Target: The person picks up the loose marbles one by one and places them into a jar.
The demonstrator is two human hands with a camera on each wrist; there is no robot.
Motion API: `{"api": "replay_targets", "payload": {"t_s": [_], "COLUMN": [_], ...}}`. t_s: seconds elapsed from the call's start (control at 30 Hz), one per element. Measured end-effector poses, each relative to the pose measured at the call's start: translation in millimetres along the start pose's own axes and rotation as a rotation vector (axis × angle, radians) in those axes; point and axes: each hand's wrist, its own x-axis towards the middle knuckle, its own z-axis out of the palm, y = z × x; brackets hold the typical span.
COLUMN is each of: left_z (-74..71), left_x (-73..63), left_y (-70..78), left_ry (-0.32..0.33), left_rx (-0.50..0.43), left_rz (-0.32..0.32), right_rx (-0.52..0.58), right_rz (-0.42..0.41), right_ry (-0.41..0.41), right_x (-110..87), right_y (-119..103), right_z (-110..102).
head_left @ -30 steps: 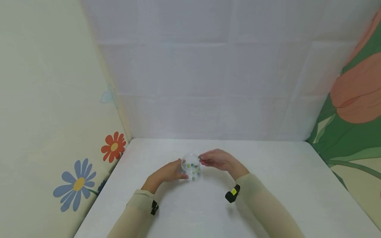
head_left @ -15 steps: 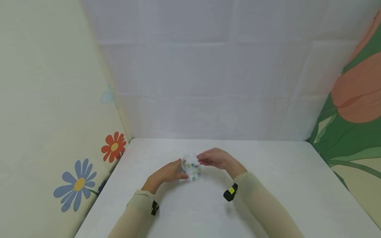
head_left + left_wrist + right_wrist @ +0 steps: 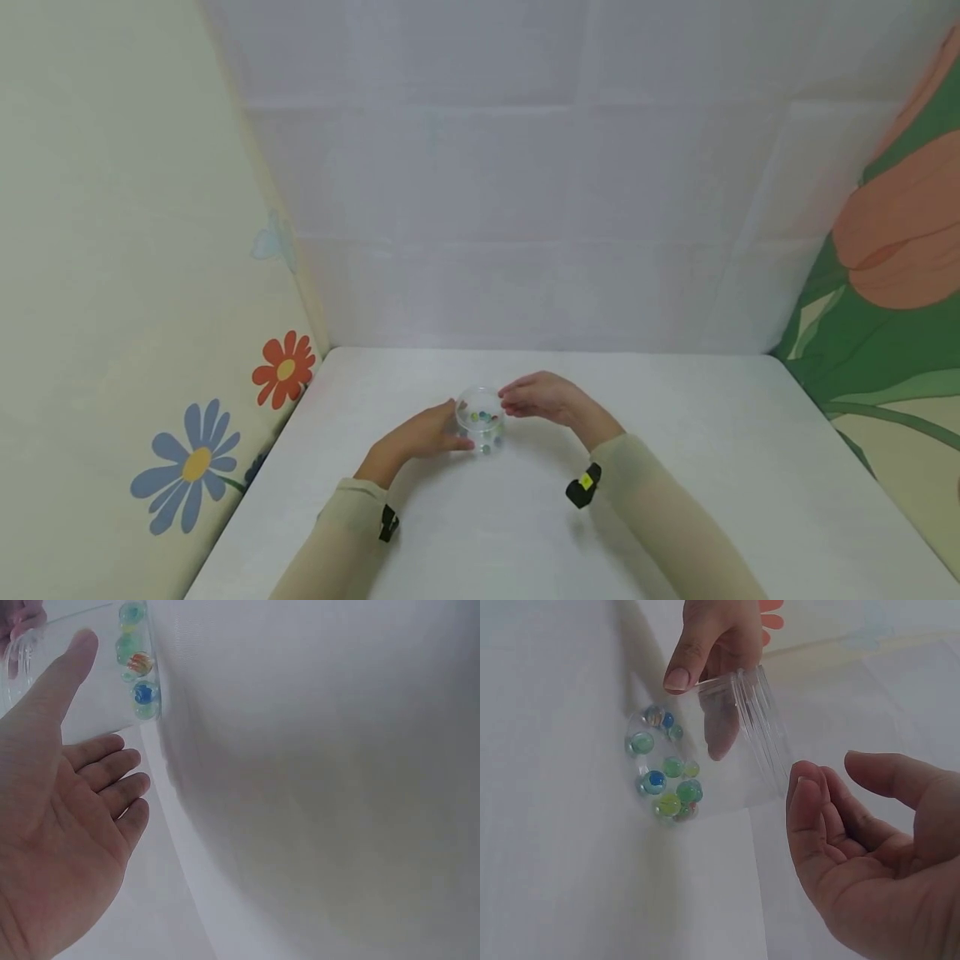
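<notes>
A clear, open-topped jar (image 3: 480,427) stands upright on the white table, with several glass marbles (image 3: 673,766) in green, blue, yellow and orange at its bottom. My left hand (image 3: 429,432) holds the jar from the left; its thumb lies along the near side and its fingers reach behind. In the left wrist view the left hand (image 3: 71,825) shows its thumb across the clear wall. My right hand (image 3: 546,397) is at the jar's right rim. Seen from the right wrist, the right hand (image 3: 870,855) has bent fingers close to the threaded rim, thumb apart, with nothing between them.
The white table (image 3: 675,500) extends around both arms. A white cloth backdrop (image 3: 525,208) hangs behind it. Flower-patterned panels stand at the left (image 3: 112,292) and right (image 3: 892,350). Each sleeve carries a black wrist camera (image 3: 583,487).
A second ago my right fingertips pinched a small dark thing beside the rim. They moved left over the rim, then slightly back, and now hold nothing. My left hand stays on the jar.
</notes>
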Motion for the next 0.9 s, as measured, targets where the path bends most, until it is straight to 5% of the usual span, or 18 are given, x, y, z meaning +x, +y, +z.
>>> {"api": "replay_targets", "payload": {"t_s": [0.9], "left_z": [2.8], "left_x": [-1.5], "left_y": [1.7], "left_ry": [-0.001], "left_rx": [-0.015], "left_rz": [-0.057], "right_rx": [-0.143], "right_rz": [0.009], "right_ry": [0.039], "right_x": [-20.9], "right_y": [12.9], "right_z": [-25.0]}}
